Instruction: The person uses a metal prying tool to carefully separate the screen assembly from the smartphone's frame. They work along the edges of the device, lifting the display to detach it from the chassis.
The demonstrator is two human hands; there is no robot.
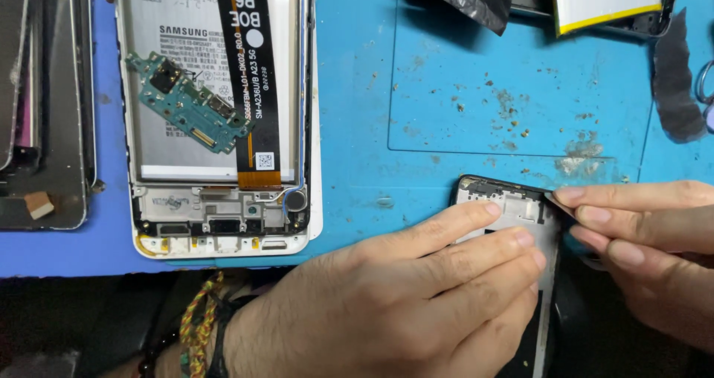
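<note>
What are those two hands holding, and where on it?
A phone frame: the left hand lies flat over its middle, and the right hand pinches its top right corner.

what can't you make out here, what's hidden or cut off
Head view, the only one:
- Phone frame: mostly under the left hand; lower end off the bottom edge.
- Right hand: cut by the right edge; what its fingertips pinch at the frame's corner is too small to tell.
- Open phone: top cut off.
- Scissors: only a handle loop shows.
</note>
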